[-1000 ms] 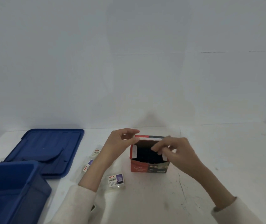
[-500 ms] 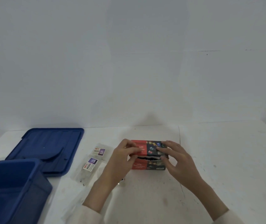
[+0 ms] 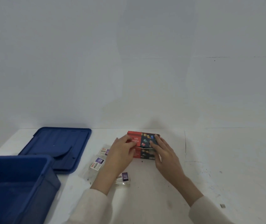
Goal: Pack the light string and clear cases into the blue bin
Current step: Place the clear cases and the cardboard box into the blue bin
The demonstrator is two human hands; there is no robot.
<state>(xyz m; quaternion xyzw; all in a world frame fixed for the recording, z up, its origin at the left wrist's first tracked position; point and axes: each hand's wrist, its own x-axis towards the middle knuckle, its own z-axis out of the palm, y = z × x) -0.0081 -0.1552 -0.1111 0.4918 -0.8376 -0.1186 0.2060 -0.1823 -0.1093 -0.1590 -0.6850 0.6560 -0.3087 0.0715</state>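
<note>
In the head view, a red and black printed cardboard box of LED light string (image 3: 142, 145) is sitting on the white scuffed tabletop (image 3: 226, 159) in the lower centre of the frame, its lid flap lying nearly closed with a dark gap showing along the front seam. The left hand (image 3: 121, 152) is resting on the box's left end, fingers curled over the red top panel and thumb pressing near the printed lettering; the right hand (image 3: 164, 152) is lying flat against the right end, fingers spread over the pictured panel, so both hands are touching the box without clearly clamping it. Three small clear plastic cases with printed labels are lying to the left of the box: one (image 3: 104, 151) just beside the left hand, one (image 3: 97, 164) below it, and one (image 3: 123, 178) partly hidden under the left wrist. The open deep blue plastic bin (image 3: 32, 178) is filling the lower left corner, and its flat blue lid (image 3: 56, 146) is lying behind it, toward the middle left. The box is probably light and stiff yet crushable, so gripping it by both short ends, keeping the flap pinned, looks safest; the cases seem light, slick and rigid, best pinched at their edges.
</note>
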